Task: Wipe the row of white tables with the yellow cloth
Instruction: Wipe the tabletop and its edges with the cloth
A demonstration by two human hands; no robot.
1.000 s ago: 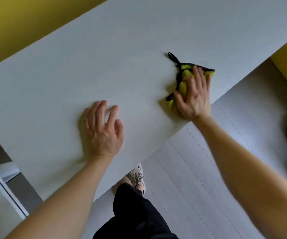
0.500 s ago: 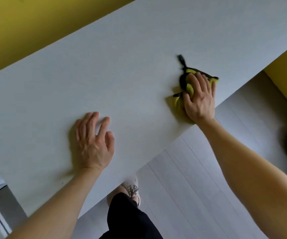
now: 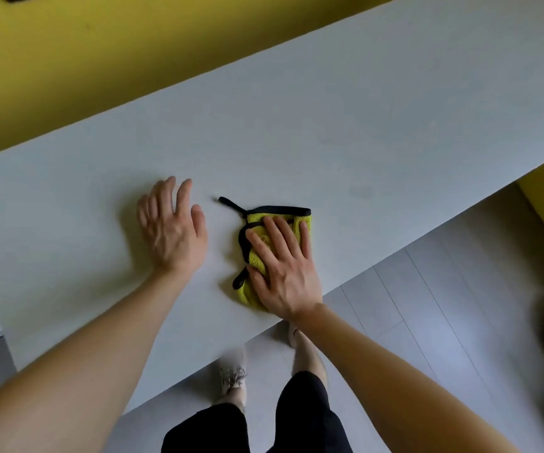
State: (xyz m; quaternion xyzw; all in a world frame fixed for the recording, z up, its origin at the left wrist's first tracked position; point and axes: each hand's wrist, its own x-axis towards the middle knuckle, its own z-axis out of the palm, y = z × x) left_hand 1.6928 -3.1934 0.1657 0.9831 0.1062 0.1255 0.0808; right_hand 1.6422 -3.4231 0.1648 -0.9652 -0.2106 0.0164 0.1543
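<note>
Yellow cloth (image 3: 256, 258) lay bunched by the near edge of the tabletop (image 3: 329, 125). Our right hand (image 3: 283, 269) pressed it flat, grip released, to scrub. Our left hand (image 3: 172, 230), likewise released, probably braced us on the tabletop.

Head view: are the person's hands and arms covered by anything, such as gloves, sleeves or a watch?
No. The left hand and right hand are ungloved, with no rings, watch or bands showing; both forearms are bare to the frame edge. Black legwear shows below.

Both forearms are stretched forward. The left hand (image 3: 172, 228) is held palm down, fingers straight; the right hand (image 3: 285, 268) is pressed flat, fingers spread.
</note>
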